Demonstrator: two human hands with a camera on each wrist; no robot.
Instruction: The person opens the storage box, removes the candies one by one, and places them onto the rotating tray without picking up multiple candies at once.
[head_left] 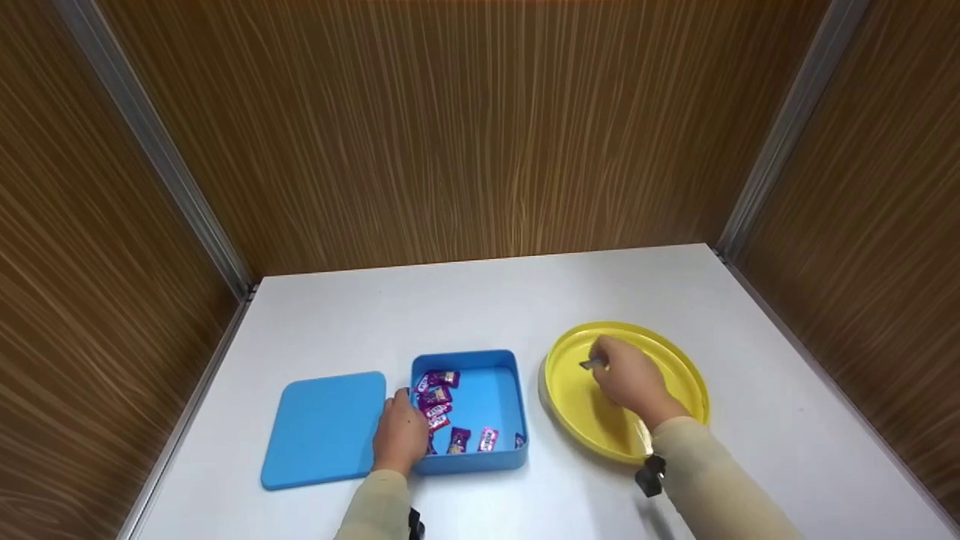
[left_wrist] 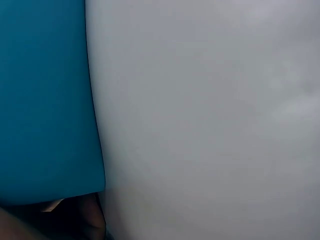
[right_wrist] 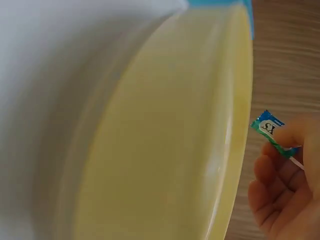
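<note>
In the head view, my left hand (head_left: 401,433) grips the left wall of an open blue box (head_left: 476,463). Several small wrapped candies (head_left: 437,410), purple and pink, lie in the box, mostly along its left side. Over a round yellow tray (head_left: 574,409), my right hand (head_left: 631,379) pinches a lollipop (right_wrist: 268,128) in a blue-green wrapper; a short white stick shows in the right wrist view. The left wrist view has the box's blue side (left_wrist: 45,100), with part of the left fingers (left_wrist: 90,215) dark at the bottom.
A flat blue lid (head_left: 326,427) lies on the white table (head_left: 465,300) left of the box. Wood-patterned panels (head_left: 480,127) stand at the back and both sides, with grey metal strips at the corners.
</note>
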